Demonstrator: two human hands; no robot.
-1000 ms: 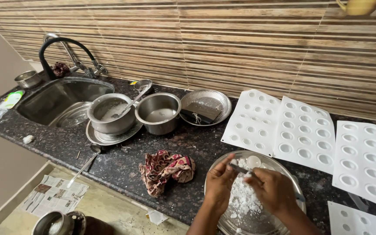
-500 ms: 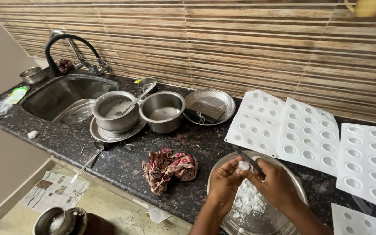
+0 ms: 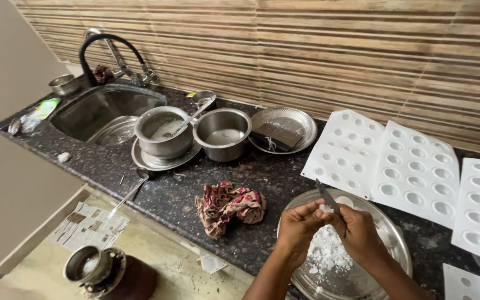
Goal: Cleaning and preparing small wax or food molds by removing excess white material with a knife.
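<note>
As the hands rose, left hand and right hand pinched a white lump and knife over the steel plate, cloth at nine o'clock.

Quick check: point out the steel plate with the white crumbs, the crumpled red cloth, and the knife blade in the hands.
steel plate [image 3: 391, 230]: head view, bare right rim.
red cloth [image 3: 230, 204]: head view, middle of the crumpled folds.
knife blade [image 3: 327, 196]: head view, mid-blade, above the fingers.

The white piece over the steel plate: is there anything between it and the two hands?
Nothing visible. The left hand and right hand both pinch the white piece directly, above the steel plate. A knife in the right hand lies against it.
</note>
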